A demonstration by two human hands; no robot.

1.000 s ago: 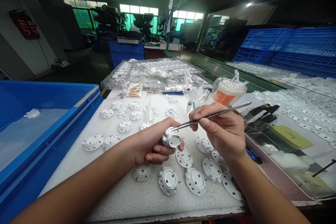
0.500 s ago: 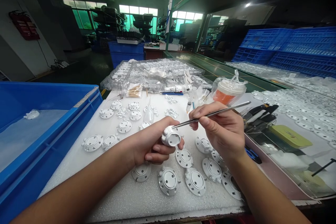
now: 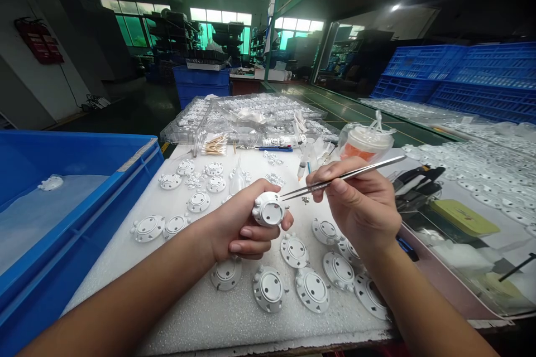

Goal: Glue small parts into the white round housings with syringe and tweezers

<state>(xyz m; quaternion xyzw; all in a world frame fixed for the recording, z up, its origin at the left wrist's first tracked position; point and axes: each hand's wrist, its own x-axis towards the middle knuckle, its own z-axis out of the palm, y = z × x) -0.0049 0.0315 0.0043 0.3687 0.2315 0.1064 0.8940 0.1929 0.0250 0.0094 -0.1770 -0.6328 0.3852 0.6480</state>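
Firmly held part: a rounded white piece (image 3: pixel 270 211) at the clock's centre, smooth and lumpy at its left edge, its flat round face marked with dark spots
Left hand: the left hand (image 3: pixel 247 215) wraps that piece at 9 o'clock, its grip clamped on it with thumb over the top and fingers beneath
Right hand: the right hand (image 3: pixel 358 198), at 3 o'clock, has its grip pinched on slim metal tweezers (image 3: pixel 377 167)
Tweezer tips: slightly apart, by the piece's 2 o'clock edge; touching or not, I cannot tell
Loose discs: glossy white rounds (image 3: pixel 270 288) with dark notches in flat rims, spread from 4 to 7 o'clock and 9 to 11
Worktop: covered by a grainy white foam sheet (image 3: pixel 184 312)
Cotton swabs: wooden-stemmed swabs (image 3: pixel 215 144) in clear film, between 10 and 11 o'clock
Cup: an orange-and-white cup (image 3: pixel 358 150) inside a thin bag at 2 o'clock
Clear trays: stacked transparent trays (image 3: pixel 268 103) of white pieces at 12 o'clock
Blue plastic: a smooth-walled bin (image 3: pixel 75 148) at 9 o'clock, slatted crates (image 3: pixel 481 67) farther off at 2
Room: dim, with green-tinted windows (image 3: pixel 134 28) towards 11 o'clock and a green floor (image 3: pixel 347 111) lined in yellow towards 1
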